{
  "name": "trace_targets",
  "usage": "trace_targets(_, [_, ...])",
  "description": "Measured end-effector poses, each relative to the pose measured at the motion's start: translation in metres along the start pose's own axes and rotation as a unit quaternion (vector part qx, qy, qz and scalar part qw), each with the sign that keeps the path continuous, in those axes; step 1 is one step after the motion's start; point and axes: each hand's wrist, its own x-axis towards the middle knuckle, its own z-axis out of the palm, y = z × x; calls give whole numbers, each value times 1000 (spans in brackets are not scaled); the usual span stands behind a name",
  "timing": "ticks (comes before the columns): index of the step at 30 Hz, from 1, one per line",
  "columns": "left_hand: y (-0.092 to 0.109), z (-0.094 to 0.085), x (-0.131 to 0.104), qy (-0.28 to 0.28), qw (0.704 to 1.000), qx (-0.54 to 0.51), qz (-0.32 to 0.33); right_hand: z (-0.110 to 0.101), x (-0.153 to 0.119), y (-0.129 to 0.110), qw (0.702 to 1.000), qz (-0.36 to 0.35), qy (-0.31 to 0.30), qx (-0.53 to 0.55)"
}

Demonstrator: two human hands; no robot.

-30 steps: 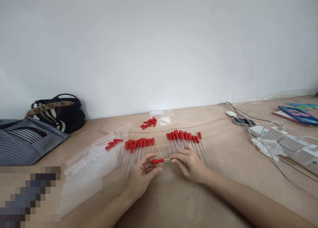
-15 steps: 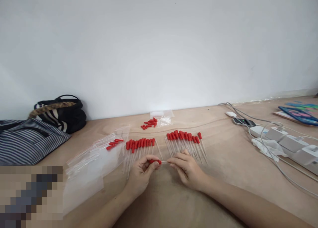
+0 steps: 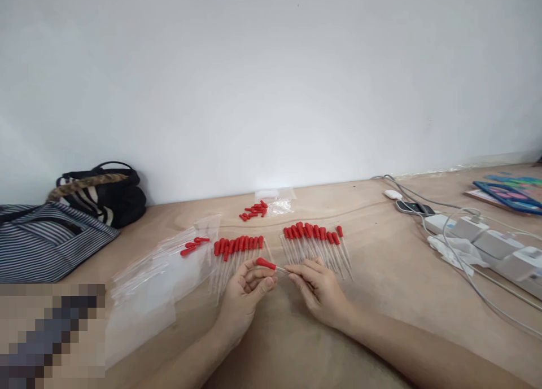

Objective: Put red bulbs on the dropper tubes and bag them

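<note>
My right hand (image 3: 319, 290) pinches the thin clear tube of a dropper, whose red rubber bulb (image 3: 266, 263) points left and slightly up. Under and beside that bulb is my left hand (image 3: 245, 287), its thumb and fingers apart, the fingers curled close to the bulb. Behind my left hand lies a row of red-capped droppers (image 3: 241, 243). A second group of red-capped droppers (image 3: 313, 231) lies behind my right hand. Several loose red bulbs (image 3: 256, 209) are farther back by a small clear bag (image 3: 283, 201).
Clear plastic bags (image 3: 148, 293) with a few red bulbs (image 3: 190, 246) on them lie at the left. Striped bag (image 3: 63, 236) and black bag (image 3: 127, 194) stand beyond. At the right are a power strip with white chargers (image 3: 499, 245), cables and a blue-edged item (image 3: 508, 197).
The fingers of my left hand have loosened from the red bulb. The bulb has risen and tilted, with its tube still in my right hand.
</note>
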Motion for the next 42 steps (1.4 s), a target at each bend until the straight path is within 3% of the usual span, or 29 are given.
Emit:
trace_targets(5, [13,4,7,15,1000,1,-19,7,-5,-5,1000,11,-17,-11])
trace_targets(8, [27,-3,29,3,989,146,-17,6,-4,-3,998,51,-8,-21])
trace_targets(10, [33,-7,47,-2,963,267,-20,5,-1,1,996,75,2,-48])
trace_targets(13, [33,-9,71,-8,935,353,-28,4,7,8,987,108,-8,-120])
trace_targets(21, [36,-18,97,2,851,524,-26,22,45,11,949,177,-89,-245])
trace_targets(30, [43,-25,97,36,781,623,34,45,87,1,882,284,-260,-272])
trace_targets(33, [53,-44,93,62,764,641,46,50,93,2,875,295,-275,-267])
trace_targets(37, [68,-95,88,102,740,661,65,49,98,1,876,293,-284,-257])
trace_targets(42, [73,-159,79,84,732,667,105,13,92,2,895,266,-251,-255])
